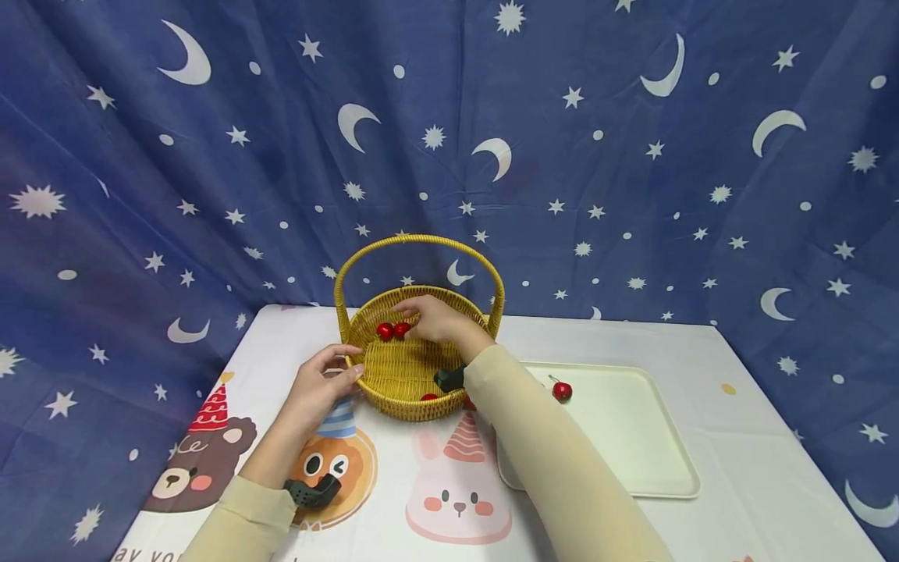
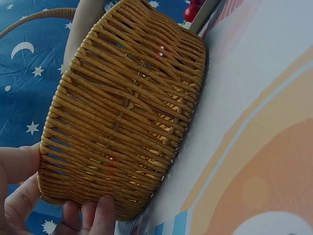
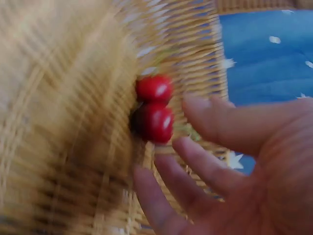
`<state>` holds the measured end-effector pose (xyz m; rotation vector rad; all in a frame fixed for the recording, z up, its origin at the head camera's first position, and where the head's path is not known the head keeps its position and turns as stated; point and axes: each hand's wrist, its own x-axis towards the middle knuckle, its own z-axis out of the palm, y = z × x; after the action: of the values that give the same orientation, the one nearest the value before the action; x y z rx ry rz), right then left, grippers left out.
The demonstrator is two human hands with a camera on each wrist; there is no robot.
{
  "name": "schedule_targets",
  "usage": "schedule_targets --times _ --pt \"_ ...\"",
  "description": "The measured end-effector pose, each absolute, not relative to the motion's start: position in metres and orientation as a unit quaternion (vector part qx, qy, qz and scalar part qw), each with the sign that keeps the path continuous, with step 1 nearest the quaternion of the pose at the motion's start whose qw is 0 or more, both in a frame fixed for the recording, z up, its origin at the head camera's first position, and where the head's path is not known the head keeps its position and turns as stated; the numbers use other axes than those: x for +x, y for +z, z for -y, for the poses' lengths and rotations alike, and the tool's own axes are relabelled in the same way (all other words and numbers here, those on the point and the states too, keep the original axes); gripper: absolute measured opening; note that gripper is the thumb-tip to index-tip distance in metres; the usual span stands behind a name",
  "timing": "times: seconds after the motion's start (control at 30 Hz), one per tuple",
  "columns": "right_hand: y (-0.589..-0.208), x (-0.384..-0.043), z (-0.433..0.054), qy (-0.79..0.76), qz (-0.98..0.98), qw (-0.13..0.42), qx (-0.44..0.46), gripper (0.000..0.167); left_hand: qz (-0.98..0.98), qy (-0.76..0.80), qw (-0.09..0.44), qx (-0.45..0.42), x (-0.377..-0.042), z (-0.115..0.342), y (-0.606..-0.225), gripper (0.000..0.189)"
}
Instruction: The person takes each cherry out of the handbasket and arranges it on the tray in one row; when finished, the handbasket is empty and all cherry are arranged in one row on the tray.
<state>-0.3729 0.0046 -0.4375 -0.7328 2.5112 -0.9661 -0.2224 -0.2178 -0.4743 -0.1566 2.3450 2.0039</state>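
Head view first: the yellow wicker basket [image 1: 414, 410] sits by the back edge of the white table [image 1: 744, 468], left of centre, handle up. The left hand [image 1: 319, 386] grips its left rim between thumb and fingers. The right hand [image 1: 435, 320] is reaching inside, right beside a pair of cherries [image 1: 385, 332] near the basket's back rim. Another cherry [image 1: 429, 396] shows by the front rim. Over to the right is a cream tray [image 1: 618, 437] with a stemmed cherry [image 1: 562, 391] near its back edge, toward the back left corner, and there's a blue curtain [image 1: 421, 179] behind everything.

Left wrist cam: basically all basket wall, with the left hand's fingers pinching the rim and pressing on the outer weave. Some red peeks through the gaps.

Right wrist cam: kinda blurry, but the right hand is loosely spread, thumb apart from the fingers, with the two touching cherries just beside the fingertips. Can't tell if there's any actual contact.
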Motion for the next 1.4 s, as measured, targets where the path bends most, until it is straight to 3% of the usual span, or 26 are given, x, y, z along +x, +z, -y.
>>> schedule_targets --times 0.13,0.43,0.83,1.17,1.4 --pt "-0.445 -0.374 0.0 -0.315 -0.891 0.186 -0.269 0.059 -0.761 0.646 0.027 -0.05 -0.222 0.217 -0.474 0.047" --pt "-0.453 -0.377 -0.001 -0.299 -0.895 0.194 -0.27 0.026 -0.766 0.641 0.022 -0.05 -0.223 0.218 -0.473 0.046" --pt "-0.38 -0.339 -0.024 -0.341 -0.872 0.121 -0.328 0.024 -0.759 0.647 0.03 -0.062 -0.222 0.215 -0.473 0.047" --pt "-0.373 -0.263 -0.094 -0.321 -0.861 0.105 -0.38 0.028 -0.761 0.646 0.025 -0.049 -0.222 0.216 -0.471 0.047" --pt "-0.407 -0.244 -0.175 -0.359 -0.876 0.09 -0.309 0.029 -0.762 0.645 0.025 -0.051 -0.221 0.216 -0.471 0.047"
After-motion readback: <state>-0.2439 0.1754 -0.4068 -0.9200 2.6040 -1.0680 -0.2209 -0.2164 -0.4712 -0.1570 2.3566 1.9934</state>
